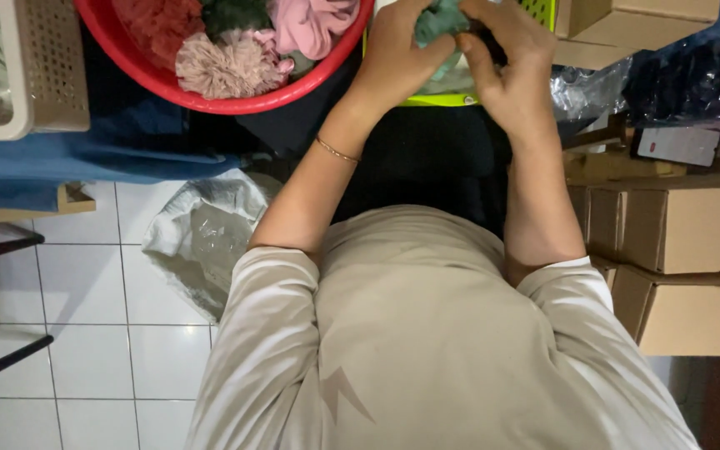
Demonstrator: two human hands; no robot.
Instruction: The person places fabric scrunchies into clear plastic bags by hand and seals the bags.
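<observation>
Both of my hands meet at the top middle around a teal-green piece of soft fabric (437, 25). My left hand (397, 54) pinches its left side; a thin bracelet sits on that wrist. My right hand (510, 71) closes over its right side with bent fingers. The fabric is held above a lime-green basket (439, 99), whose rim shows below my hands. Most of the fabric is hidden by my fingers.
A red basin (252, 102) with pink, red and green fabric pieces stands at the top left, next to a beige lattice basket (52, 75). Cardboard boxes (677, 225) are stacked on the right, with a phone (678, 144) above them. A clear plastic bag (206, 233) lies on the white tiles.
</observation>
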